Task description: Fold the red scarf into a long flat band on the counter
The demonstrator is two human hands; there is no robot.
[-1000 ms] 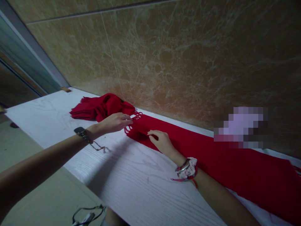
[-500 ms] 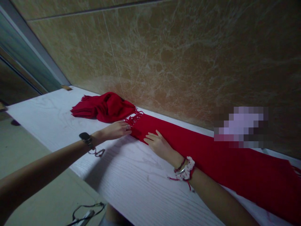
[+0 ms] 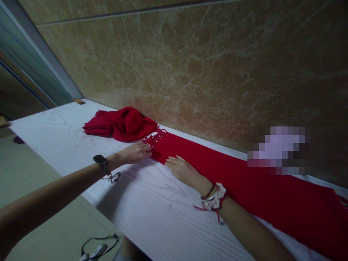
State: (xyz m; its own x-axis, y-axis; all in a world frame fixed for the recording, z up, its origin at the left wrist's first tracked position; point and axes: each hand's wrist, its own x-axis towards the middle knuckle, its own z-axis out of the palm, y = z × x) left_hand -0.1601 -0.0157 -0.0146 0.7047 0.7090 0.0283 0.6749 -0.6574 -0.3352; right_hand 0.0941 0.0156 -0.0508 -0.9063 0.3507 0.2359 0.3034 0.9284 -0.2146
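A long red scarf [image 3: 233, 174] lies stretched flat along the table, its fringe [image 3: 155, 137] at the left end. My left hand [image 3: 136, 151] is at the near corner of that end, fingers curled together on the edge of the fabric; the fingertips are partly hidden. Close by on the right, my right hand [image 3: 182, 170] rests with its fingers extended over the scarf's near edge. Beyond my left hand sits another red fringed scarf [image 3: 132, 123], bunched up on its right part and layered at its left.
The white wood-grain table [image 3: 157, 203] runs along a brown marbled wall [image 3: 190, 65]. A pixelated pale pink patch [image 3: 282, 145] covers something behind the flat scarf. A power strip [image 3: 96, 252] with a black cable lies on the floor below the table's near edge.
My right hand's fingers have come down and lie flatter, closer together, at the scarf's near edge. My left hand has stayed at the fringed corner. The view has shifted slightly.
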